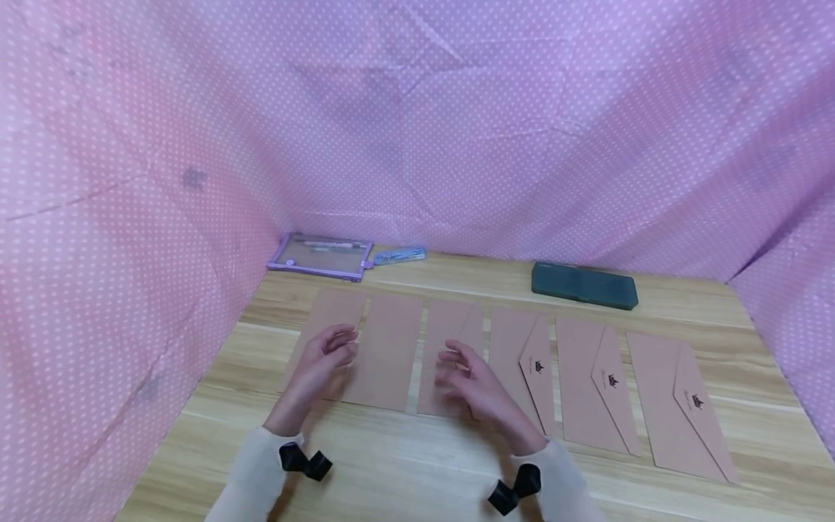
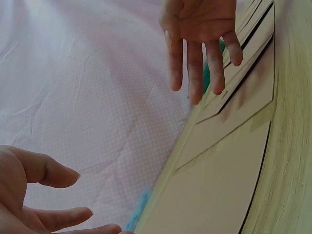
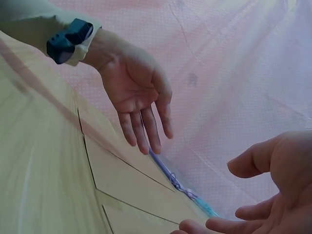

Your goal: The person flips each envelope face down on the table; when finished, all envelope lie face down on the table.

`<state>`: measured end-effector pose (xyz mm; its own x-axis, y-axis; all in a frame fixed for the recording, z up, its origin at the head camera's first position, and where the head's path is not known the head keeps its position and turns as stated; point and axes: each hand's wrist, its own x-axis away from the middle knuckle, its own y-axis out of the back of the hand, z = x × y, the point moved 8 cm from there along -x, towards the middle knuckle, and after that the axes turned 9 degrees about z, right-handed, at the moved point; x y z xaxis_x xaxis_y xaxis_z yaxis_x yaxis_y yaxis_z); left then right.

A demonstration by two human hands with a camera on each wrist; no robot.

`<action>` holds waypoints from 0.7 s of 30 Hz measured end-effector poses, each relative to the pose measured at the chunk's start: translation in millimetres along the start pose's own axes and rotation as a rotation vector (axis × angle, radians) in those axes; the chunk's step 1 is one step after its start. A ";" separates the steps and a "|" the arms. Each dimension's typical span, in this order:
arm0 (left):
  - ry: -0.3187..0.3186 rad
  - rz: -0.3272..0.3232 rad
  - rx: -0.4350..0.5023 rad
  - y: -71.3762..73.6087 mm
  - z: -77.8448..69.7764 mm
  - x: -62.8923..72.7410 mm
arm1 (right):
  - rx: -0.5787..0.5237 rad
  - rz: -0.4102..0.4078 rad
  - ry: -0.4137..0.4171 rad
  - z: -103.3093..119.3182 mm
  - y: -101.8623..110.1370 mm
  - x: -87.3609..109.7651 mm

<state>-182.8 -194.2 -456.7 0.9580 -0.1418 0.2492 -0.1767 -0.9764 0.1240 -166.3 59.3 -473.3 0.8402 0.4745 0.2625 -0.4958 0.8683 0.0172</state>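
Several tan paper envelopes lie side by side in a row on the wooden table. My left hand point(image 1: 322, 370) is held above the leftmost envelope point(image 1: 335, 308), its fingers loosely bent around nothing. Beside it lies a plain envelope point(image 1: 391, 355) with no flap showing. Over the third envelope point(image 1: 446, 322) hovers my right hand point(image 1: 476, 384), also holding nothing. Further right, an envelope point(image 1: 512, 348), another envelope point(image 1: 580, 377) and the rightmost envelope point(image 1: 665, 391) show pointed flaps with a black crown print. In the left wrist view, the right hand's fingers point(image 2: 195, 63) hang relaxed and spread.
A clear pencil pouch point(image 1: 326, 259) with purple edges holds pens at the back left. Next to it lies a small light-blue item point(image 1: 400, 255). A dark green case point(image 1: 583, 285) lies at the back right. Pink dotted cloth point(image 1: 417, 145) walls in the table point(image 1: 404, 464).
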 end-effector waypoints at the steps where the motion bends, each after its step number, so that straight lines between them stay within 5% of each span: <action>1: -0.006 -0.002 0.010 -1.5 -0.5 -0.2 | 0.005 -0.012 -0.002 -0.6 2.7 0.7; 21: -0.031 0.083 0.225 -59.9 -1.0 -6.5 | 0.233 -0.129 0.065 -6.2 45.2 16.2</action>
<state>-178.7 -134.7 -464.8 0.9493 -0.2247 0.2200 -0.2039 -0.9724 -0.1133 -173.7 107.1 -474.3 0.9082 0.3773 0.1813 -0.4149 0.8689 0.2701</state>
